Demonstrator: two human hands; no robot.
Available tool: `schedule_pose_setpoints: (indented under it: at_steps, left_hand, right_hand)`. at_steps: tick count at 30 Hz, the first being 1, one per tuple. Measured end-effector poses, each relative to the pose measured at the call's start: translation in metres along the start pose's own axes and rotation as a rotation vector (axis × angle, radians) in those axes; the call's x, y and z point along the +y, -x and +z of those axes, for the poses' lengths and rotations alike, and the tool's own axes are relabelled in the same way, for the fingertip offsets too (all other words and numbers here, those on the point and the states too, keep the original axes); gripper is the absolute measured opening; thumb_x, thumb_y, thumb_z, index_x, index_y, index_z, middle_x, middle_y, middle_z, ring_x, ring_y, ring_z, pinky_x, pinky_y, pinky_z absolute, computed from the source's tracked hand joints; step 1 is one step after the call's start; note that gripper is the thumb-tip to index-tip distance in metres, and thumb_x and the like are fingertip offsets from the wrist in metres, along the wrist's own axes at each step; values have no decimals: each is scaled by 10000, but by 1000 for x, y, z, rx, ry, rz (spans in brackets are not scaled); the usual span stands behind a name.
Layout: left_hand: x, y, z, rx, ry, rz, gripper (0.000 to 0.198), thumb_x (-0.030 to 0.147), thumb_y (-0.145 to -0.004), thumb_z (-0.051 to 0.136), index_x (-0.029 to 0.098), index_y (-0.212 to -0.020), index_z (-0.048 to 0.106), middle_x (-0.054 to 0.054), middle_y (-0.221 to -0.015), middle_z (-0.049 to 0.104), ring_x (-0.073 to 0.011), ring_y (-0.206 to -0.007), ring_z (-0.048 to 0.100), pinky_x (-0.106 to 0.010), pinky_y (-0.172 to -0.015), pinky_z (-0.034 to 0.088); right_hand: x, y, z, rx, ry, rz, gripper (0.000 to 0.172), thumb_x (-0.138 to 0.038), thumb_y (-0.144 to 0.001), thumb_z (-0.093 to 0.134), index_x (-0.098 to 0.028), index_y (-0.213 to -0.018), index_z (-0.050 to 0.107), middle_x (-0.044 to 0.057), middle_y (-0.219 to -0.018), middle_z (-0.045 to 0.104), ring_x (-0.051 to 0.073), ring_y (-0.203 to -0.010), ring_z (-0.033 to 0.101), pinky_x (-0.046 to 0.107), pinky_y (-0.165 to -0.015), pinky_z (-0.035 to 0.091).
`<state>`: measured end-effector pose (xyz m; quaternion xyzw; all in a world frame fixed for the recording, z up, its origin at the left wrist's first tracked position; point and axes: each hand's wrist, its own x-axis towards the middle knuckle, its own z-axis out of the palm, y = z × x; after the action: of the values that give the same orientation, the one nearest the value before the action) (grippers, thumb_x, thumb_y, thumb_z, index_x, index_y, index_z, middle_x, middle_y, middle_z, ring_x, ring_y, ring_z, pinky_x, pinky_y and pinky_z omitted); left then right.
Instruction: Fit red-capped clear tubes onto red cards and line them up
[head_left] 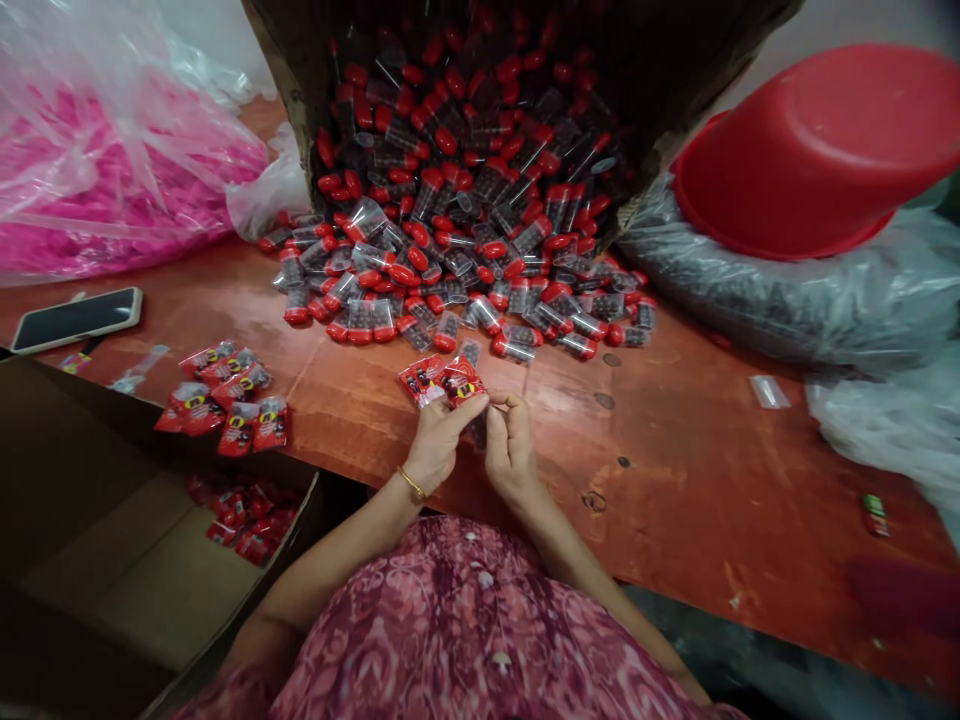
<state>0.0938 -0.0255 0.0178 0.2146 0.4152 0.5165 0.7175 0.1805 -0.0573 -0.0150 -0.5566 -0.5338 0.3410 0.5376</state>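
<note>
My left hand (439, 445) and my right hand (510, 445) meet over the table's front edge, pinching two red printed sachets (442, 380) between their fingertips. A gold bangle circles my left wrist. Just beyond the sachets spreads a heap of clear tubes with red caps (450, 270), spilling from a tipped cardboard carton (277, 50). A loose group of similar sachets (225, 405) lies left of my hands. Below it, more sachets (244, 525) lie inside an open cardboard box (112, 530).
The reddish wooden table (675, 470) runs under everything. A phone (76, 320) lies at the left, below a bulging bag of pink items (112, 170). An overturned red plastic basin (817, 150) rests on a grey plastic bag (750, 290) at the right.
</note>
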Motion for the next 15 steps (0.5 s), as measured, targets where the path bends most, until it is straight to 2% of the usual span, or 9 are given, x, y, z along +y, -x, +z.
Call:
schedule_pose_setpoints:
  at_steps: [2,5,7,9,11,13,15]
  left_hand:
    - [-2,0,0,-33,-43,-23,273,326,-517,802,141,-631,636,26,-608,628,-82,-580,540,-214,-610,431]
    - [-3,-1,-4,-26,-135,10,297,361,-542,783,134,-680,650,9,-636,643,-104,-617,560,-237,-642,447]
    - [-2,-4,-9,-7,-240,45,312,366,-554,774,128,-721,661,-5,-669,657,-122,-642,570,-256,-659,452]
    - [0,-7,-16,-54,-360,59,316,352,-559,771,122,-752,671,-15,-702,668,-139,-669,580,-271,-683,458]
    - [3,-9,-20,-145,-461,45,304,330,-569,765,120,-769,676,-17,-716,672,-149,-688,586,-276,-697,460]
    - [4,-10,-23,-215,-502,14,304,304,-569,764,121,-796,677,-12,-729,674,-144,-689,586,-270,-699,460]
    - [3,-9,-23,-249,-469,-21,330,284,-557,773,123,-827,673,-6,-744,677,-134,-685,585,-263,-702,459]
  right_hand:
    - [-2,0,-1,49,75,-11,197,-343,-918,352,-208,-1019,453,55,-889,582,161,-768,573,306,-694,483]
    - [-6,-6,-8,-21,159,23,247,-362,-928,328,-197,-1037,475,54,-865,602,166,-738,573,314,-680,478]
    - [-7,-14,-17,-74,228,12,291,-400,-914,367,-190,-1058,508,73,-925,619,184,-799,577,345,-735,473]
    - [-7,-26,-25,-106,257,-51,312,-435,-872,454,-196,-1044,559,85,-1007,623,203,-889,570,371,-803,460]
    - [-7,-38,-29,-172,184,-101,277,-441,-836,516,-211,-947,622,66,-975,644,199,-888,577,359,-807,462]
    - [-8,-45,-27,-209,65,-94,238,-416,-827,533,-212,-786,650,37,-825,659,176,-786,593,326,-746,475]
    - [-9,-46,-21,-124,-2,-73,245,-381,-813,554,-203,-665,635,22,-718,641,159,-701,586,305,-693,474]
